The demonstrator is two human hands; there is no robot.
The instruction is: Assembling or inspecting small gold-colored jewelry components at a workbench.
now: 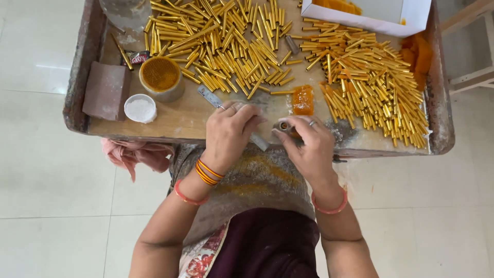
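Your left hand (229,131) is closed around a flat metal blade (212,98). Its long axis runs diagonally, tip toward the upper left of the frame, other end poking out below your fingers toward lower right.

Your right hand (309,146) is pinched shut on a small tube (284,125), held end-on to the camera at frame centre, just above the near edge of the tabletop (175,121). Its long axis points roughly up at you; can't tell the exact tilt.

Both hands sit right at the near rim, almost touching each other.

Open room: a bare strip of tabletop left of your left hand, bounded by the white cap (140,108) and orange-filled tin (161,77). A brown block (106,90) sits against the raised left rim.

Upper centre is covered by one pile of gold tubes (221,41), right side by another (370,87), reaching the right rim. An orange lump (303,100) lies just above your right hand. A white box (370,15) is at top right.
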